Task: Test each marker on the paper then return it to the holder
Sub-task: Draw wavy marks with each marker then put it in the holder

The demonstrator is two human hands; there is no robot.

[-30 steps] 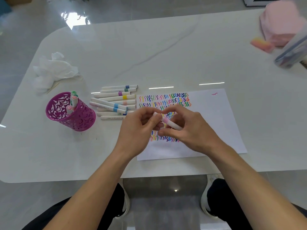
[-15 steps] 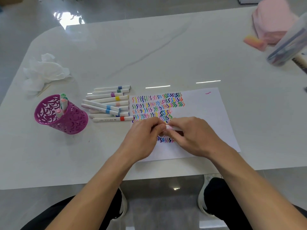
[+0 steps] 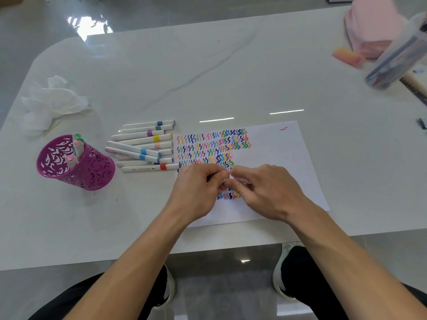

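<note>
Fingers [image 3: 221, 176] of left hand [image 3: 196, 188] and right hand [image 3: 270, 192] clamped on marker [image 3: 242, 180] (mostly hidden) above paper [image 3: 277, 153].

Table [image 3: 208, 65] looked glossy, marble-like; holder [image 3: 92, 172] shiny perforated plastic; paper [image 3: 277, 158] matt; tissue [image 3: 53, 100] crumpled, soft; markers [image 3: 143, 146] smooth plastic.

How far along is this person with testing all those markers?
Done: three markers stand in the purple holder, and squiggles fill part of the paper. In hand: left hand and right hand pinch one marker, mostly hidden. Left: roughly ten loose markers beside it.
</note>
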